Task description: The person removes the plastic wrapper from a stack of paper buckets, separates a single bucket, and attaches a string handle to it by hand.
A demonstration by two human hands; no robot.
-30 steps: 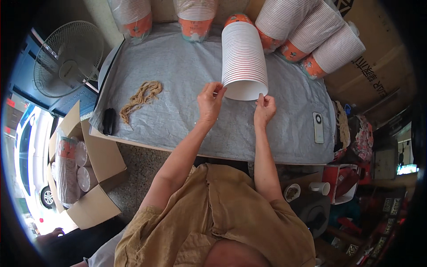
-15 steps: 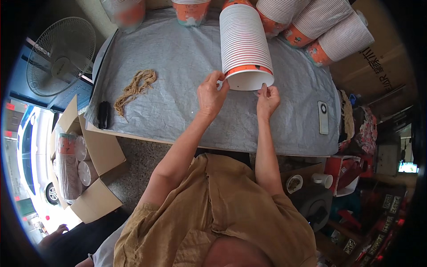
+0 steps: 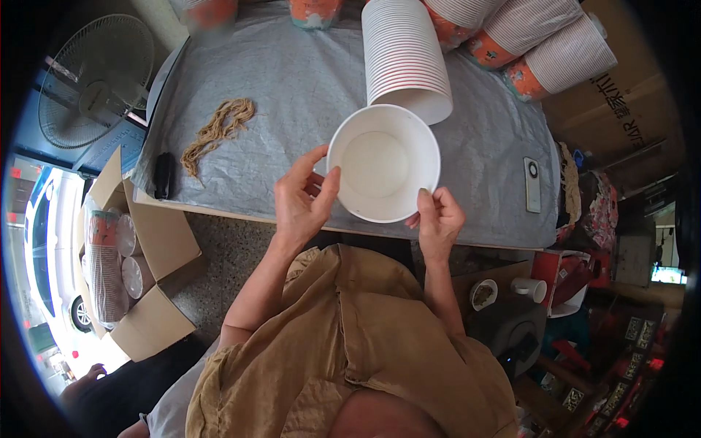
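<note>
A single white paper bucket (image 3: 374, 164) is held between my two hands, its open mouth facing up so that the bare inside shows. My left hand (image 3: 303, 201) grips its left rim, thumb toward the front. On the lower right of the rim, my right hand (image 3: 438, 219) pinches with thumb and fingers. Just beyond lies a long stack of nested paper buckets (image 3: 407, 58) on its side, its open end toward me and partly hidden by the held one. The grey cloth-covered table (image 3: 285, 95) is underneath.
Wrapped bucket stacks (image 3: 562, 66) line the table's far edge. Tan string (image 3: 219, 131), a black object (image 3: 163, 179) and a phone (image 3: 533, 185) lie on the table. At left stand a fan (image 3: 95, 87) and an open carton (image 3: 164, 241) holding more stacks. Part of another person (image 3: 131, 394) shows at lower left.
The end bucket has come off the stack and moved toward me in both hands. It has tipped so its mouth faces up.
</note>
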